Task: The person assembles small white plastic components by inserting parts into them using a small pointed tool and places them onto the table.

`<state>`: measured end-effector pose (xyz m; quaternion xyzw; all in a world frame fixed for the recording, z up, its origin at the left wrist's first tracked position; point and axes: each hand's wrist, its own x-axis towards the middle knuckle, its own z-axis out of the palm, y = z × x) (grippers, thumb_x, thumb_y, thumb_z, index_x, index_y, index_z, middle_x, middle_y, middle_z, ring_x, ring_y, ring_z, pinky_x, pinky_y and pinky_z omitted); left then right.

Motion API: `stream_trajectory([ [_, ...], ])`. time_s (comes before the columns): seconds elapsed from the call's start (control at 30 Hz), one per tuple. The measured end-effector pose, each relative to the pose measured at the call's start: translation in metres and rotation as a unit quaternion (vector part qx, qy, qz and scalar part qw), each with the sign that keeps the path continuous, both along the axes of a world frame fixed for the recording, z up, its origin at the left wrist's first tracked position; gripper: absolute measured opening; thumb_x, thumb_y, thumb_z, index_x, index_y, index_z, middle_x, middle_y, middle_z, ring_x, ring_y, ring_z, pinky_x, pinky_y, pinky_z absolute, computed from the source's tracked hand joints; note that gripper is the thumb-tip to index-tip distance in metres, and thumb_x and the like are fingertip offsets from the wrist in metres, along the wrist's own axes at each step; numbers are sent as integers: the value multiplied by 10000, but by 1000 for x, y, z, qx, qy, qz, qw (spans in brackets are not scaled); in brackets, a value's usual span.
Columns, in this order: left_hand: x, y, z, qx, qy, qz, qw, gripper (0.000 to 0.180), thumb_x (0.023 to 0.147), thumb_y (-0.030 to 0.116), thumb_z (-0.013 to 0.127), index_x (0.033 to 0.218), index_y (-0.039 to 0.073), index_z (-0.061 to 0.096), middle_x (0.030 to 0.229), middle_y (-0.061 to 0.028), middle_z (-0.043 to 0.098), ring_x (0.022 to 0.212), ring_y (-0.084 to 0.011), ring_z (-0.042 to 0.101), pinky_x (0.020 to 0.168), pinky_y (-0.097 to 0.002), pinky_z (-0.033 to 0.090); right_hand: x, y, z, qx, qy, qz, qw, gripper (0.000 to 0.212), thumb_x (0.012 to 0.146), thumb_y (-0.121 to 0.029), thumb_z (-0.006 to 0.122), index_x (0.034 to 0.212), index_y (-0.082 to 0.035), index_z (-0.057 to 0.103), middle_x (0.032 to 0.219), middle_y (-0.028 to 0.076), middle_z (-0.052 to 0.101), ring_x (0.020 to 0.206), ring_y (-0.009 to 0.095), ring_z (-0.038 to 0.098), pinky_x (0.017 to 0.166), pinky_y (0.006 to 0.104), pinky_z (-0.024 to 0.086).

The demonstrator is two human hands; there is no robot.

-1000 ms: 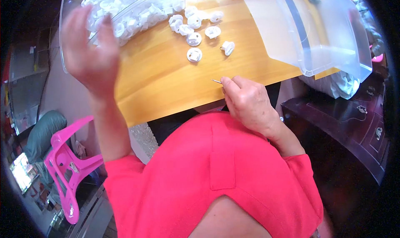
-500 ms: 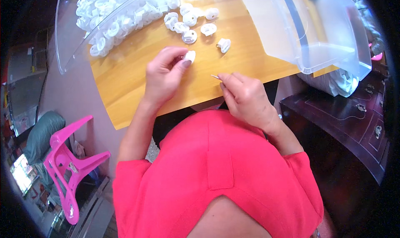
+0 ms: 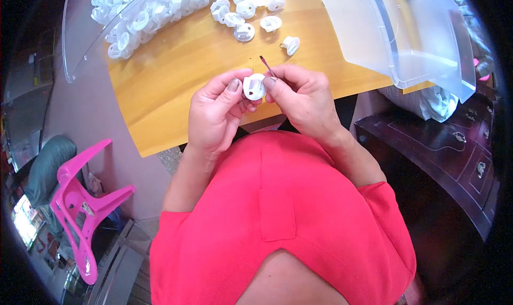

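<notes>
Change, left hand: half a second ago the left hand (image 3: 216, 112) lay on the surface picking up one white plastic part; it has since lifted and come in toward the body.
Change, right hand: the right hand (image 3: 302, 96) has left the surface edge and closed in on the left one.
White part: the white plastic part (image 3: 254, 86) sits in the air between both hands, just above the near edge of the wooden surface (image 3: 176, 75), pinched by the left thumb and fingers.
Pin: a thin dark pin (image 3: 266, 65) sticks up from the right fingers, which are narrowed around it; its lower end touches the part.
Heap: the pile of white parts (image 3: 144, 13) in the clear tray (image 3: 75, 48) looks unchanged, as do the loose parts (image 3: 251, 16) beside it.
Hidden: most of the pin is covered by the fingers; how it meets the part cannot be made out.
Cut off: the clear plastic bin (image 3: 417, 37) and the tray run past the top edge.
</notes>
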<state>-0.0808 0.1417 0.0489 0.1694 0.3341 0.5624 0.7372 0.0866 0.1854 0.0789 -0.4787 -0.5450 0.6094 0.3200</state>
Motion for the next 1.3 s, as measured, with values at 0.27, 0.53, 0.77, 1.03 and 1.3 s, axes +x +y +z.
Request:
stream_trajectory([
  [0.27,3,-4,9,60,173,10,983,313,932,54,554,1225,-54,537,1037,-120,648,849,-145,620,762,-282,522,-4,-5,0,78,-23,-28,996,105,838,-54,595,852,39,643,696,125,635,641,161,623,566,307,480],
  [0.53,-1,-4,-1,70,118,30,990,280,900,-5,575,1170,-70,541,1054,-149,642,924,-188,640,818,-304,537,9,-17,3,329,-184,78,923,303,786,84,584,1082,28,616,687,148,562,582,270,573,530,323,455],
  [0.77,1,-5,0,76,101,59,990,262,859,-51,608,1113,-82,552,1043,-165,641,929,-194,642,829,-309,540,16,-20,3,349,-260,132,891,412,739,-18,611,1150,-26,596,653,111,510,576,280,572,507,391,473],
  [1.03,2,-6,1,73,114,68,989,248,854,-53,614,1094,-76,559,1021,-153,644,906,-183,641,826,-302,538,14,-18,0,368,-272,139,878,416,737,-41,618,1153,-28,600,654,102,507,576,269,572,501,388,474],
  [1.3,1,-7,2,77,145,67,984,243,859,-79,584,1099,-74,545,1043,-156,635,933,-183,640,838,-300,542,12,-15,-1,369,-275,145,876,408,732,-35,619,1139,-14,598,655,103,506,572,273,569,498,389,471],
])
